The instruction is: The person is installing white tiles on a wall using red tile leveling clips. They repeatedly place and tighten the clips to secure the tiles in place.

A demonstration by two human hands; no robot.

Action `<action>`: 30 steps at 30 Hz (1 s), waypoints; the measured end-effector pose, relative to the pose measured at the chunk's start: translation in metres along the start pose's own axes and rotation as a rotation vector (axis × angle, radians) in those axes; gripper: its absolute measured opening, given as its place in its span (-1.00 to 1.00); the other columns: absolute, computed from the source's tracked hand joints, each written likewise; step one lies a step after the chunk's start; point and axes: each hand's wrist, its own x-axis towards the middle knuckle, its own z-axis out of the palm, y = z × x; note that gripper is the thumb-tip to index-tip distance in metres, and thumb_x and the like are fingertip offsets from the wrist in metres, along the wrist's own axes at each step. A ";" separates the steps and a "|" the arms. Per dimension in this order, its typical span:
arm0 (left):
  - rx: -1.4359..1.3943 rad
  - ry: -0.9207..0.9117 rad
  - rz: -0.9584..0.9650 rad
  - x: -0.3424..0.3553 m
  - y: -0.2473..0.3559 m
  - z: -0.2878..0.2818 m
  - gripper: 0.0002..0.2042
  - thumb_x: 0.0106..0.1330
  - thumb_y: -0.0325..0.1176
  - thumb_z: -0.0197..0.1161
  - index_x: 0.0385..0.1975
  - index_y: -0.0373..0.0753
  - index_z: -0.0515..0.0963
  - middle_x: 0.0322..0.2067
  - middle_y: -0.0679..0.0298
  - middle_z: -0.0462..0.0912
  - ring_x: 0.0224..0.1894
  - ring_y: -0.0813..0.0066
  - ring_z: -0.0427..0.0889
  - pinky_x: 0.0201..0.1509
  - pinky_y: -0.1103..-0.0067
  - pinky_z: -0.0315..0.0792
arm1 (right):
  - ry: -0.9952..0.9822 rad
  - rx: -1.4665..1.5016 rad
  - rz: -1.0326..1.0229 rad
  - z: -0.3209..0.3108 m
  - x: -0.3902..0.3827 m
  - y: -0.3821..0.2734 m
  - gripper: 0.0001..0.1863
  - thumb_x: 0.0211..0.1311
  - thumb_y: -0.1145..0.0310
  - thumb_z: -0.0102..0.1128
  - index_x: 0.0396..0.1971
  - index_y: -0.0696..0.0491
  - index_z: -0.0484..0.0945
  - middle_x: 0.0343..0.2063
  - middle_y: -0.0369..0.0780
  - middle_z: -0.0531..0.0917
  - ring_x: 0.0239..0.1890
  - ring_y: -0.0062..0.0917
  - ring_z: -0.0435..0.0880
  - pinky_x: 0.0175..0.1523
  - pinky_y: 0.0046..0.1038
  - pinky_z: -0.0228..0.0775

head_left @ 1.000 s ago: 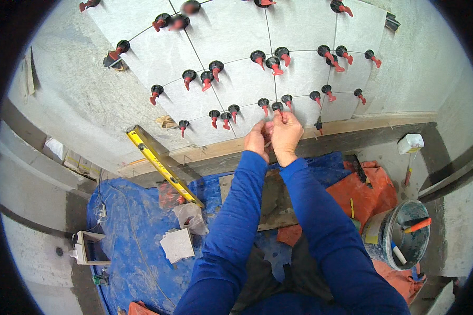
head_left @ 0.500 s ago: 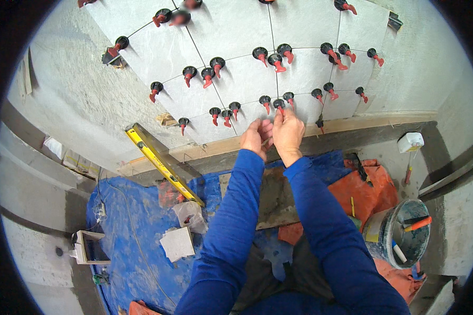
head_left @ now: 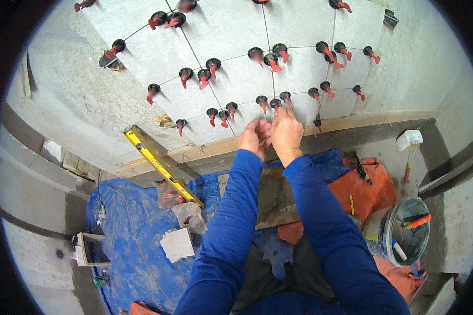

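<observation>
Grey tiles [head_left: 298, 73] cover the wall in front of me. Along their joints sit several tile levelling clips, each a black round base with a red T-shaped handle. My right hand [head_left: 287, 134] pinches the red handle of one levelling clip [head_left: 275, 103] on the lowest joint, its fingers hiding most of the handle. Just left of it, my left hand [head_left: 254, 138] is curled, palm partly turned up, below a neighbouring levelling clip [head_left: 261, 101]. Something small and thin seems to lie between its fingers, too indistinct to name.
A yellow spirit level [head_left: 160, 164] leans at the left. Blue sheeting [head_left: 126, 226] covers the floor, with tile pieces [head_left: 177, 245] and a plastic bag [head_left: 189, 217] on it. At the right, a bucket [head_left: 389, 231] with tools stands by orange sheeting [head_left: 370, 189].
The wall has shifted slightly left in view. My right hand stays at the same levelling clip, its fingers now covering more of the red handle. The left hand has barely moved.
</observation>
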 end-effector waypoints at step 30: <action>-0.013 -0.368 0.103 -0.030 -0.007 0.002 -0.62 0.54 -0.01 0.16 0.07 -0.20 0.55 -0.06 0.28 0.67 -0.02 0.49 0.59 0.03 0.39 0.49 | -0.263 0.544 0.217 -0.072 -0.037 0.015 -0.75 0.43 0.25 0.21 -0.37 0.12 0.62 -0.61 -0.09 0.62 -0.61 -0.30 0.63 -0.47 -0.28 0.40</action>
